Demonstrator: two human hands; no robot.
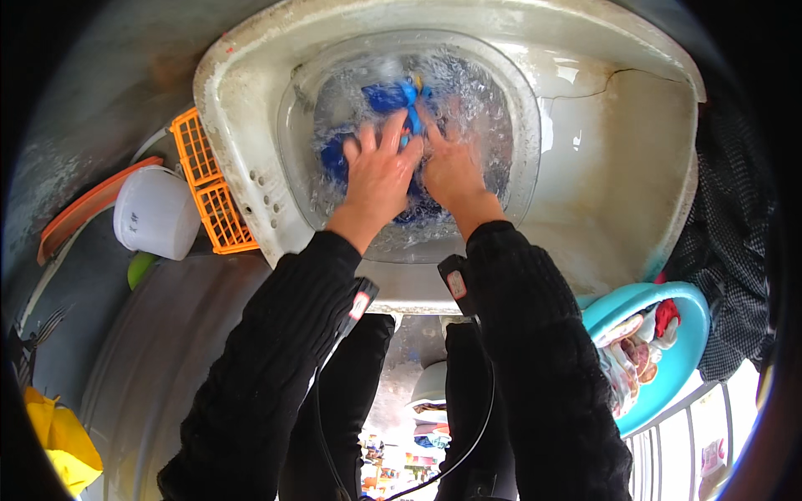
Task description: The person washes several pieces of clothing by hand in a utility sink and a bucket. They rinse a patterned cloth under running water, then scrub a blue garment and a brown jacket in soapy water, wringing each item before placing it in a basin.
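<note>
A blue cloth item (387, 97) with light-blue strips lies partly under churning water in a clear plastic basin (531, 131). My left hand (388, 166) is over the cloth with its fingers spread, the thumb and index finger close to a light-blue strip. Beside it, my right hand (454, 163) is partly in the water, its index finger pointing toward the same strip. Splashes and blur hide the fingertips, so any grip on the cloth cannot be made out. Both wrists come out of black knitted sleeves.
The basin stands in a worn, cracked sink (620, 144). Left of it are an orange plastic crate (216, 206) and a white bucket (156, 210). A turquoise basin (686, 351) of clothes sits at right, near dark checked fabric (730, 250). A cable (485, 413) hangs between my arms.
</note>
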